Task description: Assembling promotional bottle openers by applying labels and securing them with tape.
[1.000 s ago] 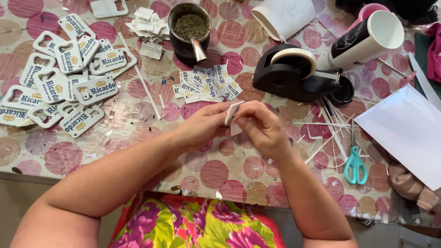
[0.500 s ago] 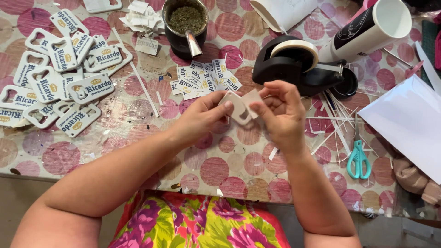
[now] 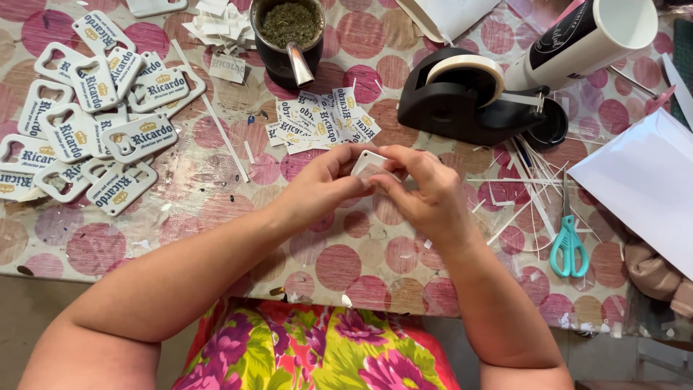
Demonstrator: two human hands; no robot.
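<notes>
Two bare hands meet over the middle of a table covered in a cloth (image 3: 339, 267) with pink and red circles, both pinching one small white tag (image 3: 367, 163) between them. The left hand (image 3: 328, 184) grips the tag's near left edge with thumb and fingertips pressed together, while the right hand (image 3: 426, 191) closes its fingers on the tag's right side; how much of the tag sits under those fingers cannot be told from this angle. The tag is held just above the cloth, tilted slightly, with its pale face up. Just beyond the hands lies a loose heap of small printed labels (image 3: 321, 123), blue and gold on white. Farther back stands a dark cup of green herb with a metal straw (image 3: 290, 36), and beside it a scatter of white paper scraps (image 3: 216, 25). To the person's left, well apart from the hands, white bottle-opener-shaped pieces with printed labels (image 3: 86, 123) overlap in a pile. To the right sits a black tape dispenser (image 3: 469, 97) carrying a pale roll, with a black-and-white tube (image 3: 585, 40) lying on its side behind it. Thin white paper strips (image 3: 523, 180) fan out near the right hand, teal-handled scissors (image 3: 569, 245) rest among them, and a white sheet (image 3: 642, 180) lies at the table's right edge.
</notes>
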